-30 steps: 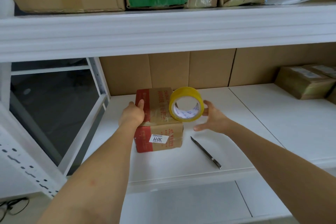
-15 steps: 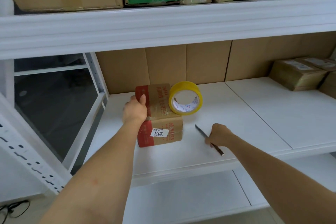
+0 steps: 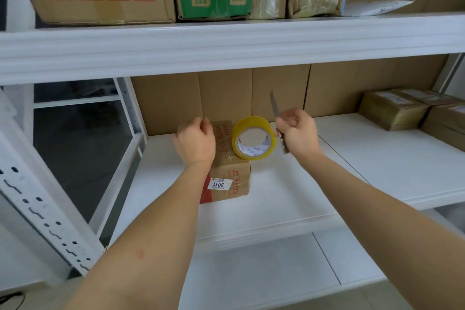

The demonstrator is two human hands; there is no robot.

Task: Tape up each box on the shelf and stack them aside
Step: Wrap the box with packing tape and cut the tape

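With the right hand (image 3: 297, 131) clenched around a slim metal knife (image 3: 274, 108) and the left hand (image 3: 195, 141) loosely curled, empty, over the small red-printed cardboard box (image 3: 230, 178), cutting the yellow tape roll (image 3: 253, 137) looked next.

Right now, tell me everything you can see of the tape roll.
The tape roll is yellow and translucent, wound on a white core with blue print inside. It stands on edge, its hole facing the camera, on the right part of the top of the small box. Neither hand touches it: the left hand is over the box beside it, the right hand grips the knife just to its right. No loose end shows.
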